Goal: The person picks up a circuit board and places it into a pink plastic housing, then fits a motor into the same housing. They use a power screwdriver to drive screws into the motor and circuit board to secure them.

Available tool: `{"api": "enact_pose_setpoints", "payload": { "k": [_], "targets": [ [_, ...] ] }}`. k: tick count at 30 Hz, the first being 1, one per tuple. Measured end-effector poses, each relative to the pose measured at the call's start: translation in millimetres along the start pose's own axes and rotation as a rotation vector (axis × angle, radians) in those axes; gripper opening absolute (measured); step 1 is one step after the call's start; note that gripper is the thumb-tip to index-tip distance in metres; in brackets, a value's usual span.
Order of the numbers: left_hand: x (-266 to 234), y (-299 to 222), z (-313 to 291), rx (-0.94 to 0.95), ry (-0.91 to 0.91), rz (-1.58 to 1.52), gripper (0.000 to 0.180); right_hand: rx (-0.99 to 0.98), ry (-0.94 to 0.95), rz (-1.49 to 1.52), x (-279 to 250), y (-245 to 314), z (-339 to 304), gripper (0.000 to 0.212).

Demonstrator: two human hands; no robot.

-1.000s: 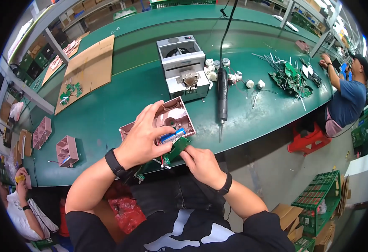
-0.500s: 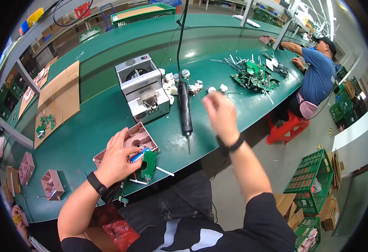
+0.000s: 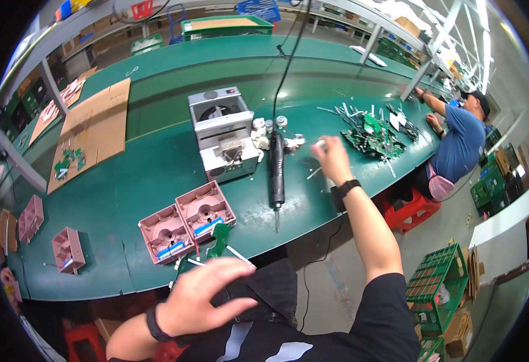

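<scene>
My left hand (image 3: 201, 295) is in front of the table edge, fingers stretched out, thumb apart, holding nothing. Just beyond it lie two pink plastic housings side by side, a left one (image 3: 153, 224) and a right one (image 3: 193, 196), each with a blue cylinder inside. A green circuit board (image 3: 219, 240) with white strips rests against the right housing. Over the table, my right hand (image 3: 335, 161) has its fingertips closed around a small white round part (image 3: 320, 144). An electric screwdriver (image 3: 277, 175) hangs bit-down on a cord to the left of that hand.
A grey machine (image 3: 223, 136) stands mid-table beside small white parts (image 3: 259, 131). Green board scraps (image 3: 370, 134) are piled at the right, near a seated co-worker (image 3: 462, 133). Cardboard (image 3: 98, 130) and more pink housings (image 3: 68, 248) lie left.
My left hand has let go of the pink housing and drawn back toward my body, uncovering both housings. The fingers of my right hand have closed around a white part. The view has shifted.
</scene>
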State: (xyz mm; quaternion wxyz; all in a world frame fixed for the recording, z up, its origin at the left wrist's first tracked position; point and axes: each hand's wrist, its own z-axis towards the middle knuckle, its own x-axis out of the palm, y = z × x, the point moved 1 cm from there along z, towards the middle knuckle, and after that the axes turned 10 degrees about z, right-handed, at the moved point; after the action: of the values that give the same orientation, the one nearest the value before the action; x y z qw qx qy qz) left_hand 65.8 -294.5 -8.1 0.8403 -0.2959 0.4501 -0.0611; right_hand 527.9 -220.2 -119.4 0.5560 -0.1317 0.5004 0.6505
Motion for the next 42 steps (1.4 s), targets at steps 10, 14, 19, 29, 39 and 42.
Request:
{"api": "enact_pose_setpoints", "payload": {
  "k": [10, 14, 19, 29, 39, 42],
  "targets": [
    [95.6, 8.8, -13.8, -0.5, 0.15, -1.184, 0.038, -0.232, -0.137, 0.401, -79.0, 150.0, -13.8, 0.034],
    [105.6, 14.5, -8.7, -0.609, 0.072, -1.564, 0.051, -0.263, 0.087, 0.643, -69.6, 186.1, -55.9, 0.032],
    [102.8, 13.4, 4.3, -0.799, -0.028, -1.899, 0.052, -0.393, 0.482, 0.802, -53.1, 196.6, -149.1, 0.039],
    [134.7, 27.2, -56.9, -0.574, 0.105, -1.994, 0.041, -0.172, 0.471, 1.232, -14.4, 211.3, -217.2, 0.045],
    [112.3, 26.0, -69.6, -0.865, 0.095, -1.91, 0.045, -0.421, 0.532, 0.855, -29.2, 227.4, -203.4, 0.054],
    [116.3, 33.4, -80.7, -0.821, 0.18, -1.858, 0.05, -0.52, 0.652, 0.817, -33.9, 232.7, -195.1, 0.05]
  ]
}}
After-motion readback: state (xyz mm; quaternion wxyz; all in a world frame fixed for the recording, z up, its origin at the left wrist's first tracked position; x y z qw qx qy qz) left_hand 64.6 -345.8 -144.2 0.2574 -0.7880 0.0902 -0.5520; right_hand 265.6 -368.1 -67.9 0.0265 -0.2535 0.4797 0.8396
